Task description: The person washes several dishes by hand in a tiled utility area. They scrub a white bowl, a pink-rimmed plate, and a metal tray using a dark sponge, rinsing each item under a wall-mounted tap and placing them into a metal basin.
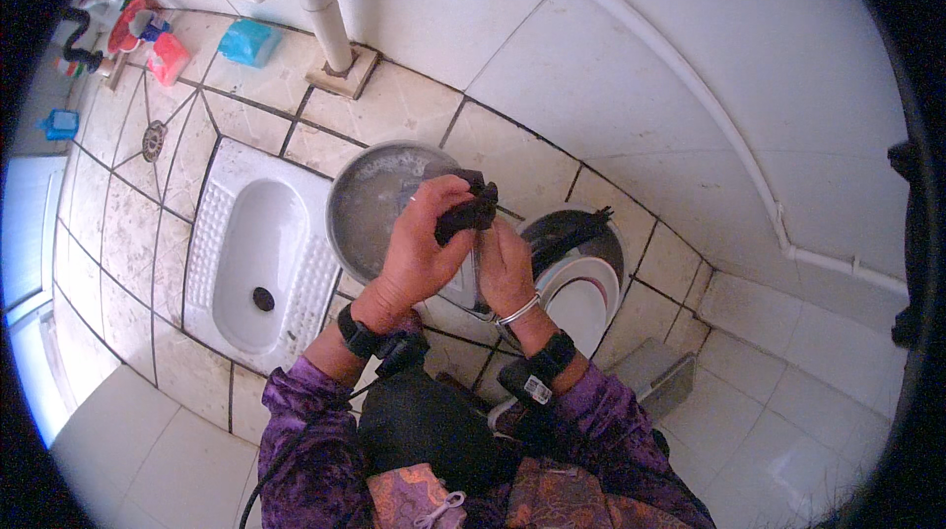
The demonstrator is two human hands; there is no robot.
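Observation:
A dark, wet-looking cloth (469, 210) is bunched up between my two hands. My left hand (425, 248) has its fingers and thumb wrapped around it, over the right side of a round metal basin (334, 222). Cloudy greyish water (373, 196) with some foam stands in that basin. Close beside it, my right hand (506, 263) grips the lower end of the cloth; its fingertips are partly hidden. Below the hands shows a light flat object (465, 289) with a grey edge, mostly covered. Another basin (612, 241) on the right holds black cloth (565, 237) and a white bowl (580, 307).
Left of the metal basin lies a white squat toilet (255, 256) set in the tiled floor. Beyond are a floor drain (154, 141), a blue packet (249, 43), a pink packet (168, 58) and a vertical pipe (318, 4). A grey box (650, 377) stands at the lower right.

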